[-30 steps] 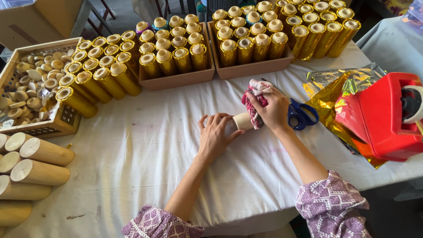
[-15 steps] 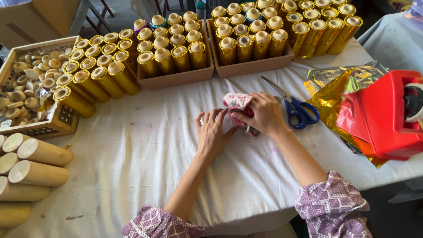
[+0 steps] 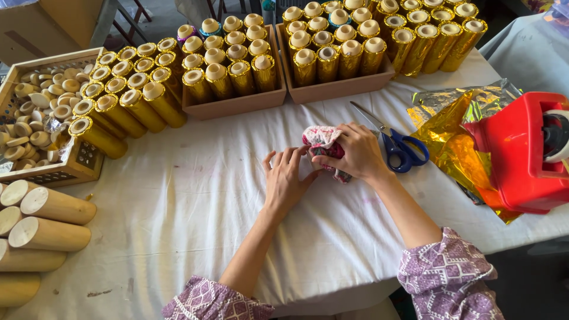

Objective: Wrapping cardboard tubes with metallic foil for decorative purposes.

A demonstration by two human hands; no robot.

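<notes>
Between two hands [image 3: 320,166], one cloth-wrapped roll [image 3: 323,142]; one scissors [image 3: 394,142] beside.

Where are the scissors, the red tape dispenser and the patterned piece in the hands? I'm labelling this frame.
scissors [image 3: 405,152]: head view, on the blue handle loops.
red tape dispenser [image 3: 514,155]: head view, on its red side wall.
patterned wrapped piece [image 3: 320,137]: head view, on its pink-and-white top, above the right hand's fingers.

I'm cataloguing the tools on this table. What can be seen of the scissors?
The scissors have blue plastic loop handles and long silver metal blades. They lie flat on the white tablecloth, blades shut or nearly so, tips pointing up-left toward the cardboard trays and handles toward the gold foil. They sit just beside the right hand, which does not grip them.
</notes>
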